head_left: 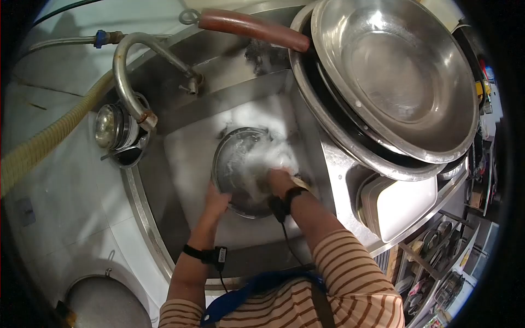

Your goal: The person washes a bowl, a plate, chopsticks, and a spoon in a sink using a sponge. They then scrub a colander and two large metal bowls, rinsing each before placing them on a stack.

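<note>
We have a round silver metal basin (225,179) inside the rectangular grey steel sink (183,158); at the sink's right edge, wide round silver steel bowls (451,98) stand behind white rectangular trays (407,202).

Brown stripes across that cream sleeve (350,257) — blue apron (240,292) — white suds (270,154), silvery basin (225,177), and there, yellowish hose (65,131), reddish-brown tube (254,28)

Pale tiled wall (71,180) along left; crowded shelving (420,260) at right; bright light on steel drainboard (340,188).
</note>
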Tool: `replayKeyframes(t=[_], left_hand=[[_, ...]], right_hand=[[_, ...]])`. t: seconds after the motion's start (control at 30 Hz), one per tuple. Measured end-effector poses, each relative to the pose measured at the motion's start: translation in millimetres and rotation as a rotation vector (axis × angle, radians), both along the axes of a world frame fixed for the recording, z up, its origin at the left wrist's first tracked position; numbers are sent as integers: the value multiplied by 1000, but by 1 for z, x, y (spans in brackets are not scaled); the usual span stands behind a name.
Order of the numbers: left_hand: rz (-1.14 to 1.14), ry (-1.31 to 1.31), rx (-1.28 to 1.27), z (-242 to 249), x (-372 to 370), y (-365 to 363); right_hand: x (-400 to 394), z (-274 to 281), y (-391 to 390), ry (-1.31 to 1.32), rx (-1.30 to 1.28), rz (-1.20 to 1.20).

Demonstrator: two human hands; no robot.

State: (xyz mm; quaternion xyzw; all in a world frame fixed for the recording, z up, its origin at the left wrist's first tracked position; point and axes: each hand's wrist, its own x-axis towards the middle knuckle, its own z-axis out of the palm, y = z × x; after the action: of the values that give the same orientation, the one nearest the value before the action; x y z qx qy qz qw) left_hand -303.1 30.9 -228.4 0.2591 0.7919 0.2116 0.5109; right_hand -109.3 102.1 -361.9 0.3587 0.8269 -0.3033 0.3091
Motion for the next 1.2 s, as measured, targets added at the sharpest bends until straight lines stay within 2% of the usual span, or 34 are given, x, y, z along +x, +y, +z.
replayKeyframes(t=[0.03,0.1,0.17,0.23,0.3,0.4,0.43,0.5,0.53,0.57,0.6,0.63,0.7,0.77,0.83,1.03,1.1,1.17,1.2], left_hand=[[28,-33,-15,0,5,-3],[84,-96,-44,3,14,-9],[117,-138,-79,-13,13,-17],[169,-197,-131,-34,7,-24],[241,-274,-192,-52,-10,-27],[233,-289,-117,-22,-23,-20],[238,-266,-74,-8,-20,-20],[241,-229,11,12,-9,-19],[223,-279,158,4,-9,-26],[203,-325,309,-11,-13,-38],[181,-367,459,-21,-18,-47],[206,-292,379,-24,-20,-53],[265,-146,210,-30,-21,-66],[174,-141,203,-49,-39,-79],[78,-101,235,-53,-41,-78],[-155,201,449,-36,-23,-71],[-202,350,519,-37,-34,-64],[-131,211,409,4,-30,-34],[-98,146,355,20,-31,-14]], right_hand=[[-28,-20,22,-180,-175,47],[-62,-52,19,-140,290,-10],[-86,-89,18,338,560,-483],[-156,-148,19,724,-46,-963],[-141,-20,4,867,129,-766],[-122,94,-14,958,190,-540],[-121,120,-17,964,204,-491],[-127,129,-13,951,237,-413],[-128,132,-7,945,256,-375],[-131,107,5,930,367,-384],[-136,59,21,915,475,-394],[-136,33,33,895,578,-405],[-99,50,51,485,431,-735],[-55,45,72,100,240,-814],[-19,-22,65,211,79,-1100],[-9,8,72,266,-210,-1402],[-26,-18,72,903,-149,-1600],[-45,-56,76,1272,-76,-1511],[-54,-67,78,1304,-47,-1366]])
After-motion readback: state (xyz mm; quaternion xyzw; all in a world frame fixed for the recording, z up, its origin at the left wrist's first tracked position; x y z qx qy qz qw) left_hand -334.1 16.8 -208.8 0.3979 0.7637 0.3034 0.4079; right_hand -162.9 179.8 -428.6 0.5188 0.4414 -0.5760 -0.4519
